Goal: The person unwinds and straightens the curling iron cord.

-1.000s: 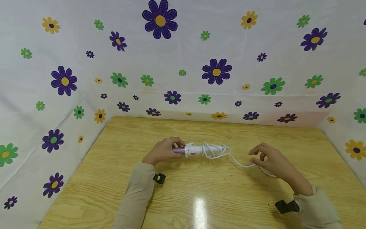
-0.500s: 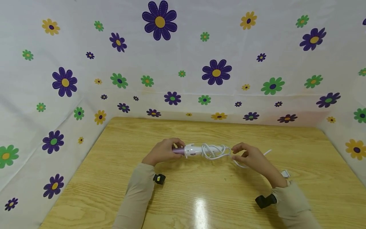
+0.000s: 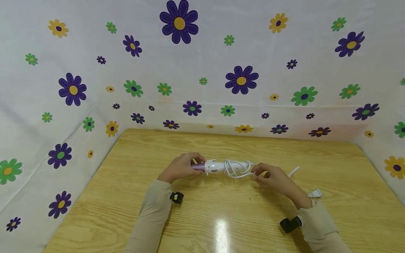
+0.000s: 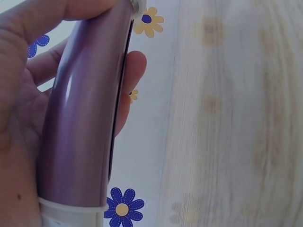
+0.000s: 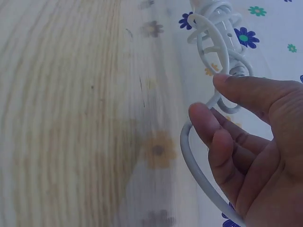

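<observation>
White cord loops round a glossy tubular wand.

Glossy purple cylindrical barrel partly hidden by left fingers in head view, thin white cord partly behind right fingers, marks on white tubular handle too small to read.

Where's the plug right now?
In the head view, the plug lies on the table, right of centre, just beyond the cuff of the right sleeve.
</observation>
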`<move>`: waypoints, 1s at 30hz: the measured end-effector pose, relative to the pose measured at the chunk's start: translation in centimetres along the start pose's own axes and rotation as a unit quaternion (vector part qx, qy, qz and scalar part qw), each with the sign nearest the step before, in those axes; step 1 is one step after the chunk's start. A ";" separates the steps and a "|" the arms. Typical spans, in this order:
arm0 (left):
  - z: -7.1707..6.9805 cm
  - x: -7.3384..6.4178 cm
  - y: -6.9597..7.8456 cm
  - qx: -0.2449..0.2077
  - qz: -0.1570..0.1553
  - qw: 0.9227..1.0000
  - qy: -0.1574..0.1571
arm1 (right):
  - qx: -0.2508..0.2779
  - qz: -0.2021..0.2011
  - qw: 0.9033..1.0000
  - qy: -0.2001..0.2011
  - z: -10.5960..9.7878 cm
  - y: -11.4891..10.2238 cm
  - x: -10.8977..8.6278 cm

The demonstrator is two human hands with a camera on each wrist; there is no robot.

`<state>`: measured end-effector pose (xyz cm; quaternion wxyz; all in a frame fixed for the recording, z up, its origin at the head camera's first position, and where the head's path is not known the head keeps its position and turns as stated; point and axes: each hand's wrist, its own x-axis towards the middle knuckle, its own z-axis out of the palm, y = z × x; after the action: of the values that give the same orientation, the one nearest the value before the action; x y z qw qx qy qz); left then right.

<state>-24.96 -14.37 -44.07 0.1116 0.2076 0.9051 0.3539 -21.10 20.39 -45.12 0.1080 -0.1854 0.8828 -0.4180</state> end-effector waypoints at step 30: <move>-0.2 -0.1 0.6 -0.047 0.035 0.998 -0.014 | -0.116 0.030 0.991 0.058 -1.5 1.6 0.0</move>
<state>-24.79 -14.12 -43.57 0.1211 0.2388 0.8782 0.3964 -22.04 22.34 -45.39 0.0467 -0.1454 0.9353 -0.3191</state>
